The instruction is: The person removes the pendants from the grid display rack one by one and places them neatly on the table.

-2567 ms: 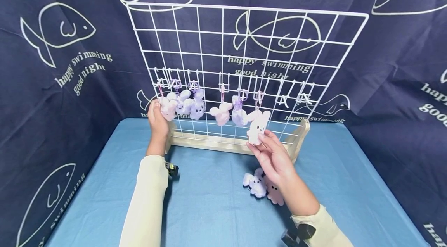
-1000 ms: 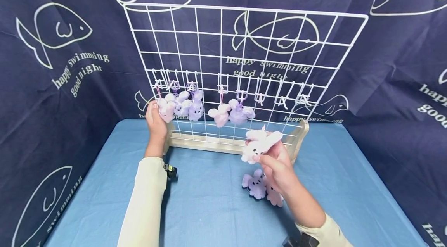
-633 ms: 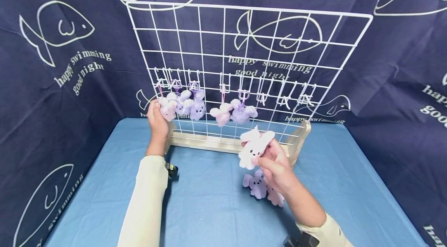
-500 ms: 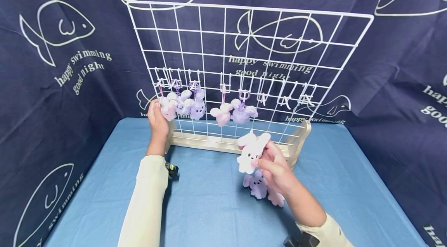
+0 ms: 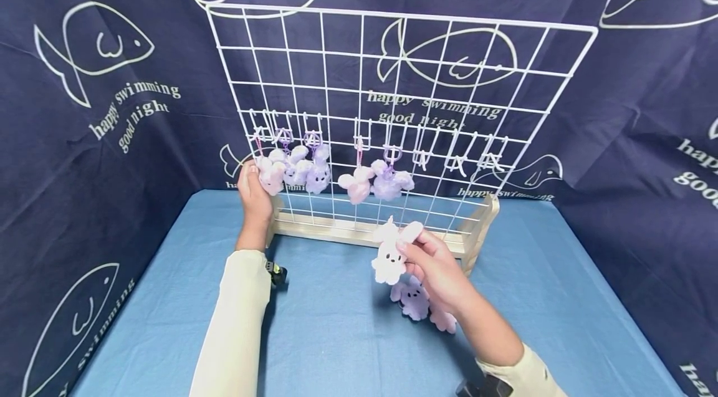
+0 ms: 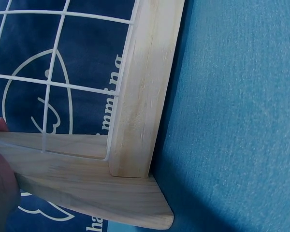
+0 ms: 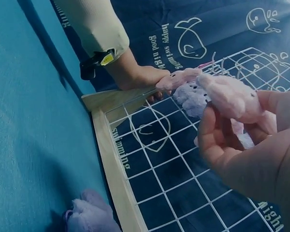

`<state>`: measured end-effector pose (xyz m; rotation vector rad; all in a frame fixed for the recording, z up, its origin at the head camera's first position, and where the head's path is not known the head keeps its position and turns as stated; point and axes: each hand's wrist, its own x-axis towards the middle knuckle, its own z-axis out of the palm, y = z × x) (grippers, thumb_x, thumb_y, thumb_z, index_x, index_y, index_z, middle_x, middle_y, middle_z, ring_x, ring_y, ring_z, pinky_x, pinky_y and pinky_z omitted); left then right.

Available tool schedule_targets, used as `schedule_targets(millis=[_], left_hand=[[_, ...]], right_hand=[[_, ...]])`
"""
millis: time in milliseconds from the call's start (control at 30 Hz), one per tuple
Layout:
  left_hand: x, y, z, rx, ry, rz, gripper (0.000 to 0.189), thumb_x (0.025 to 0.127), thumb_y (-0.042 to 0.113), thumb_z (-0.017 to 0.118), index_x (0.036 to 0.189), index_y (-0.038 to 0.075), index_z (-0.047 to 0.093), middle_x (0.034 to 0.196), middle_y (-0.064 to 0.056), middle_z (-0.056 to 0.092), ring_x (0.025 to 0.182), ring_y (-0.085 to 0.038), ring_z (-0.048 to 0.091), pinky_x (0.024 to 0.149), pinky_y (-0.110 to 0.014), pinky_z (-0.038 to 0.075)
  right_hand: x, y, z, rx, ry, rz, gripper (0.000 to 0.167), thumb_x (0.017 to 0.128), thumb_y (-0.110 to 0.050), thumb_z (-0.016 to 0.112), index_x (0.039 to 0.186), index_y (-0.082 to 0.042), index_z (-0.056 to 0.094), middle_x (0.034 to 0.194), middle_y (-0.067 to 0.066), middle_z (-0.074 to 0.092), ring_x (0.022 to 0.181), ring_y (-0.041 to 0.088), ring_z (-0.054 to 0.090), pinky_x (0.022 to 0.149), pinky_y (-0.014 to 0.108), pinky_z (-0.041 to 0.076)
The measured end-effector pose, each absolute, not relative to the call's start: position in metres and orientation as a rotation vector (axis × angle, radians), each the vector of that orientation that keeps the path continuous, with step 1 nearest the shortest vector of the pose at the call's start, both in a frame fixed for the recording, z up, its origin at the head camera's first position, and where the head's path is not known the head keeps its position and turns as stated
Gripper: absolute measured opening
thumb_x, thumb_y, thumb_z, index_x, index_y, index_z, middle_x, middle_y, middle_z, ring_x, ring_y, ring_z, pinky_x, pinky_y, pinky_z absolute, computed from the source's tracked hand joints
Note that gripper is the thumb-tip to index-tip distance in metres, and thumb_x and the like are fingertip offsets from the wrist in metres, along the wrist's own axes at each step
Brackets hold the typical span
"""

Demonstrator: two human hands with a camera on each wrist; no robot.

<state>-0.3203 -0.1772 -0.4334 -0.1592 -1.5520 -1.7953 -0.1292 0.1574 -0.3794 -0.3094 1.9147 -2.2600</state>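
Observation:
My right hand (image 5: 440, 266) pinches a pale pink plush bunny keychain (image 5: 389, 260) between thumb and fingers, in front of the rack's base. Its face points towards the head camera. My left hand (image 5: 255, 194) grips the left wooden end of the white wire grid rack (image 5: 359, 82); in the left wrist view part of that hand shows beside the wooden end piece (image 6: 87, 188). Beside it hangs a pink plush keychain (image 5: 272, 176). Below my right hand, a purple plush bunny (image 5: 414, 298) lies on the table, with a pink plush (image 5: 443, 320) partly hidden behind my wrist.
Further along the hook row hang a purple plush (image 5: 318, 176), a pink plush (image 5: 357, 184) and another purple plush (image 5: 389, 182). Bare white hooks (image 5: 459, 163) stick out at the right. The rack stands on a blue tablecloth (image 5: 331, 322), before a navy fish-print curtain (image 5: 634, 104).
My right hand has taken the pale pink bunny off its hook and brought it down and left, turning it upright. My left hand has stayed at the rack's end.

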Motion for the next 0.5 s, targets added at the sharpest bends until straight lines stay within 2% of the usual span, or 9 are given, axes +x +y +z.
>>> schedule_targets(millis=[100,267,500], left_hand=[[-0.320,-0.177,-0.434,-0.162,-1.548,-1.795,0.031,0.103,0.010,0.037,0.099,0.019,0.067,0.093,0.013,0.061,0.092,-0.005,0.055,0.086,-0.020,0.046],[-0.321,-0.177,-0.436,-0.160,-1.546,-1.791,0.030,0.103,0.010,0.038,0.099,0.019,0.066,0.092,0.013,0.061,0.091,-0.005,0.055,0.085,-0.020,0.045],[-0.322,-0.176,-0.433,-0.142,-1.551,-1.780,0.030,0.105,0.010,0.037,0.099,0.015,0.066,0.092,0.011,0.060,0.091,-0.007,0.055,0.086,-0.019,0.044]], right_hand=[[-0.131,0.158,-0.385,-0.257,2.054,-2.129,0.005,0.103,-0.009,0.061,0.106,-0.009,0.065,0.095,-0.009,0.070,0.084,0.004,0.064,0.077,0.020,0.056],[-0.135,0.159,-0.395,-0.274,2.211,-1.944,0.017,0.099,-0.009,0.067,0.111,0.003,0.065,0.094,-0.008,0.070,0.085,0.005,0.066,0.077,0.022,0.056],[-0.139,0.159,-0.405,-0.358,2.306,-1.849,0.021,0.097,-0.006,0.071,0.109,0.009,0.062,0.088,-0.002,0.070,0.074,0.004,0.066,0.067,0.023,0.058]])
